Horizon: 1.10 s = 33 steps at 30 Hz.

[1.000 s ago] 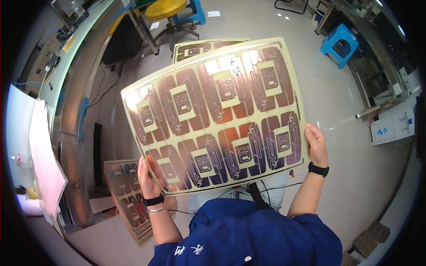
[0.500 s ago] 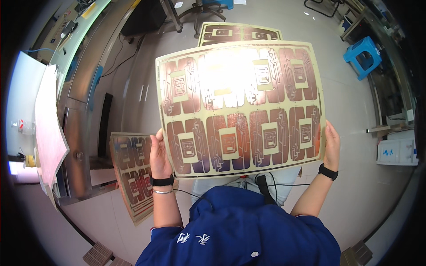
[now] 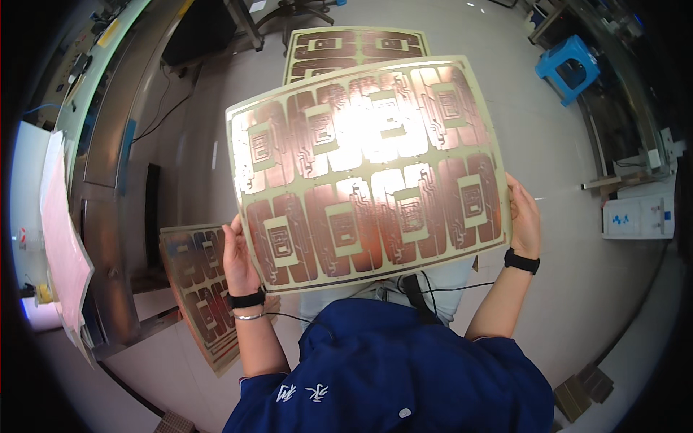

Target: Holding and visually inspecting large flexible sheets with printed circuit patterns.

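Note:
A large printed circuit board panel (image 3: pixel 366 172), copper-coloured with pale cream borders, is held up in front of me. My left hand (image 3: pixel 240 261) grips its lower left edge, thumb raised beside the rim. On the opposite side, my right hand (image 3: pixel 525 220) is closed round the lower right edge, and its fingers are partly hidden behind the panel. Bright glare washes out the pattern across the upper middle. Behind the panel's far edge shows another similar board (image 3: pixel 354 45), partly covered. Left of my left wrist leans a stack of similar boards (image 3: pixel 198 285).
A long metal-sided bench (image 3: pixel 108 162) runs along the left, with pink sheets (image 3: pixel 66 238) on its near end. A blue stool (image 3: pixel 569 68) stands at the far right, and a white box (image 3: pixel 639 213) sits below it. Black cables (image 3: pixel 476 286) cross near my lap.
The panel has tilted, its right side rising against its left, and the glare has spread over it. Both hands keep their hold. The whole view has turned slightly, shifting the surroundings leftward.

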Tool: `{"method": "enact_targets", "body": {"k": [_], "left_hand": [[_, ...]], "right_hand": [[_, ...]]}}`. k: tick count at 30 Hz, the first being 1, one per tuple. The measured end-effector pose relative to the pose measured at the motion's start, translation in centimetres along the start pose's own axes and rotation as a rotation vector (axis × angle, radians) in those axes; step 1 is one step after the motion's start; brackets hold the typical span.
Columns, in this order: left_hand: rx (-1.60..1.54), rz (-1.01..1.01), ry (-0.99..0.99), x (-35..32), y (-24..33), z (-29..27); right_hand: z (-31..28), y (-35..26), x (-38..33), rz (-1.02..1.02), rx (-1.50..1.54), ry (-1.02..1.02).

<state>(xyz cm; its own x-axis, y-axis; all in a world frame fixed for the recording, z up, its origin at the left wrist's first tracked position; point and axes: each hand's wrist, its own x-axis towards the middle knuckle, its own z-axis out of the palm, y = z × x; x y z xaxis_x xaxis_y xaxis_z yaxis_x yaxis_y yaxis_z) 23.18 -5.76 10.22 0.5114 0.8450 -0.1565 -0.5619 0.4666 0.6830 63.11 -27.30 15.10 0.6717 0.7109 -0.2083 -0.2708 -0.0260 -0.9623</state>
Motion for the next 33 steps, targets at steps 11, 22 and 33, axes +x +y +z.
{"method": "enact_targets", "body": {"k": [11, 22, 33], "left_hand": [[0.058, 0.027, 0.175, 0.0, 0.2, 1.4], [0.233, 0.060, 0.208, 0.5, 0.3, 2.2], [0.275, 0.186, 0.198, 0.9, 1.0, 1.9]], "right_hand": [[-0.1, 0.3, 0.5, -0.006, 0.092, -0.096], [-0.6, 0.9, 0.5, -0.023, 0.036, -0.018], [-1.2, 0.9, 2.1, -0.097, -0.008, 0.077]]}}
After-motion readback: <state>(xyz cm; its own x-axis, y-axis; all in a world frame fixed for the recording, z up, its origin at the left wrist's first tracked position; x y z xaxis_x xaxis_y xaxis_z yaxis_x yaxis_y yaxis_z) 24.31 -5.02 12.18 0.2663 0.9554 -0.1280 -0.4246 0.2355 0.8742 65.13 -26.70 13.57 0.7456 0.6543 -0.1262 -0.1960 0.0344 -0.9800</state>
